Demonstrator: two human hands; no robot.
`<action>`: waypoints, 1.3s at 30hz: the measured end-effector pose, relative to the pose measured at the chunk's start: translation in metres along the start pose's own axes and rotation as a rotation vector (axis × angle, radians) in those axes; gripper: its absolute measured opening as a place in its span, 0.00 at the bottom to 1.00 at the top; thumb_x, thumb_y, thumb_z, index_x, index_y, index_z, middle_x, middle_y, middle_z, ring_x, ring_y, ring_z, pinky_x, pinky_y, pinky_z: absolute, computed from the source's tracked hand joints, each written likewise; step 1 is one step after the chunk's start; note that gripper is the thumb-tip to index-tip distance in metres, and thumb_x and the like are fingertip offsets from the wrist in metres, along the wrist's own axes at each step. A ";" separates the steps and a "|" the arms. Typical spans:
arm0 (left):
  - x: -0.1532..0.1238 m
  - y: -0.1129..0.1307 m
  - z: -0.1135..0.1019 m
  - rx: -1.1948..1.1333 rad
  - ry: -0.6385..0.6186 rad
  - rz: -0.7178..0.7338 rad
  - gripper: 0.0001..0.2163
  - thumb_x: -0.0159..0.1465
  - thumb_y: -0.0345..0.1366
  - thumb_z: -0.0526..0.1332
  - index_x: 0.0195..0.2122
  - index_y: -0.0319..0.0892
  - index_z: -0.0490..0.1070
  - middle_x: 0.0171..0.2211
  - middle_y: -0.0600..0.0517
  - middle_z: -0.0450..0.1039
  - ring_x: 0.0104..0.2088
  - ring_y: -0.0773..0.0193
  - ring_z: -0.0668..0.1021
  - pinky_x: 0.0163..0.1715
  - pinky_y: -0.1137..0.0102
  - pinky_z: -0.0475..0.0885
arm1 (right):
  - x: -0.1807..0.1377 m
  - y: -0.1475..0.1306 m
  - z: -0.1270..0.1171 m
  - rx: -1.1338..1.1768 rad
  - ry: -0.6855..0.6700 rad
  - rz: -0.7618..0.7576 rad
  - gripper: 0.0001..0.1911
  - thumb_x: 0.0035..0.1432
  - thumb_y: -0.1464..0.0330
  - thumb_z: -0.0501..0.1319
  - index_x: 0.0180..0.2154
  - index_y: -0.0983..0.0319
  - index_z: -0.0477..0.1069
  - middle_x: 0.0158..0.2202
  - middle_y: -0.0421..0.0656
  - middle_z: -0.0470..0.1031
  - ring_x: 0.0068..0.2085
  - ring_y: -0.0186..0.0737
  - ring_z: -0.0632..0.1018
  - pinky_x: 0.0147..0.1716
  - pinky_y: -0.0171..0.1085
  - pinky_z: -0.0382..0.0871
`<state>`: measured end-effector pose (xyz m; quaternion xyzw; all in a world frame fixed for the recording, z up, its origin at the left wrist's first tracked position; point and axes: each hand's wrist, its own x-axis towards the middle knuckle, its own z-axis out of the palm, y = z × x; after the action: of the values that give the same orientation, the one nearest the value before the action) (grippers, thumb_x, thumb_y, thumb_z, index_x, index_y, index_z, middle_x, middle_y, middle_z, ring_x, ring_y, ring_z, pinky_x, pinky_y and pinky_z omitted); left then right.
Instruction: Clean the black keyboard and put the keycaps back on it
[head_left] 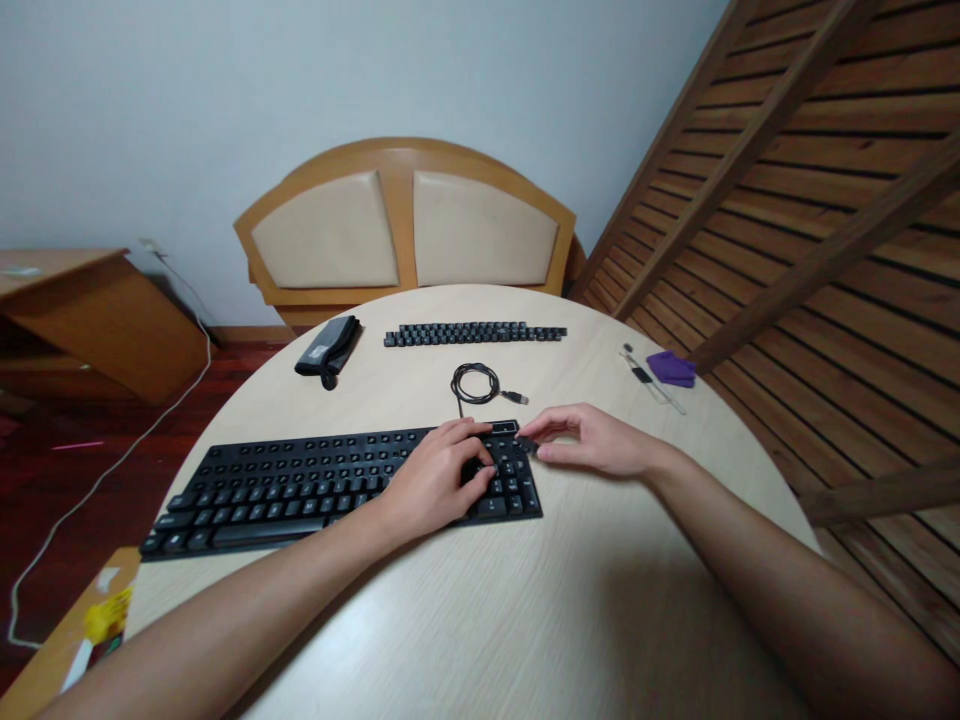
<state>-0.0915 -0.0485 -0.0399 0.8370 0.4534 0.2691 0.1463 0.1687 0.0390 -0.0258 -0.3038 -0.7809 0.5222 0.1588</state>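
A black keyboard [300,500] lies across the table. Its upper rows show bare key switches without caps, while the lower rows and part of the number pad have caps. My left hand [442,470] rests over its right part, thumb and index finger pinched together at the number pad; what is between them is hidden. Just off the keyboard's right end is my right hand [585,440], its thumb and fingers closed around a small black keycap [527,445], partly covered by the fingertips.
Loose keycaps [472,333] stand in rows at the back. A coiled USB cable [475,383] lies behind the keyboard. A dark pouch [328,346] sits back left. Thin tools [652,380] and a purple cloth [671,368] are at the right edge, near a slatted wooden panel [817,190].
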 end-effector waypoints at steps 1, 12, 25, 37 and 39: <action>0.000 0.000 0.000 0.000 0.000 0.000 0.03 0.68 0.34 0.62 0.37 0.43 0.74 0.58 0.46 0.73 0.60 0.52 0.73 0.62 0.51 0.68 | 0.000 0.001 0.000 -0.018 0.004 -0.003 0.23 0.56 0.56 0.69 0.49 0.62 0.78 0.48 0.48 0.81 0.48 0.46 0.80 0.54 0.47 0.72; 0.000 -0.001 0.001 -0.007 0.002 -0.002 0.03 0.68 0.34 0.62 0.37 0.43 0.74 0.58 0.46 0.73 0.60 0.52 0.73 0.62 0.50 0.68 | 0.000 0.000 0.003 -0.139 0.003 -0.122 0.16 0.56 0.58 0.70 0.41 0.61 0.79 0.48 0.48 0.82 0.50 0.47 0.81 0.56 0.49 0.72; 0.001 0.000 0.000 -0.003 0.004 0.005 0.03 0.67 0.34 0.62 0.37 0.43 0.74 0.58 0.45 0.73 0.59 0.51 0.73 0.61 0.50 0.69 | 0.001 -0.002 0.004 -0.302 0.013 -0.217 0.14 0.56 0.57 0.71 0.40 0.59 0.81 0.47 0.48 0.83 0.48 0.46 0.82 0.51 0.43 0.74; 0.000 -0.001 0.001 -0.006 0.002 0.001 0.03 0.68 0.34 0.62 0.38 0.43 0.74 0.58 0.45 0.73 0.60 0.52 0.73 0.62 0.51 0.68 | 0.000 -0.013 0.004 -0.536 -0.021 -0.309 0.11 0.62 0.59 0.67 0.44 0.54 0.83 0.48 0.45 0.83 0.48 0.46 0.82 0.50 0.43 0.73; 0.000 -0.001 0.001 -0.003 -0.001 0.000 0.03 0.68 0.34 0.62 0.38 0.43 0.74 0.58 0.45 0.73 0.60 0.52 0.72 0.62 0.51 0.67 | 0.000 -0.014 0.005 -0.562 -0.022 -0.316 0.10 0.63 0.61 0.66 0.44 0.54 0.83 0.49 0.45 0.83 0.48 0.46 0.82 0.50 0.43 0.73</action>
<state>-0.0918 -0.0480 -0.0418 0.8369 0.4528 0.2695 0.1478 0.1615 0.0311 -0.0149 -0.2054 -0.9337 0.2581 0.1394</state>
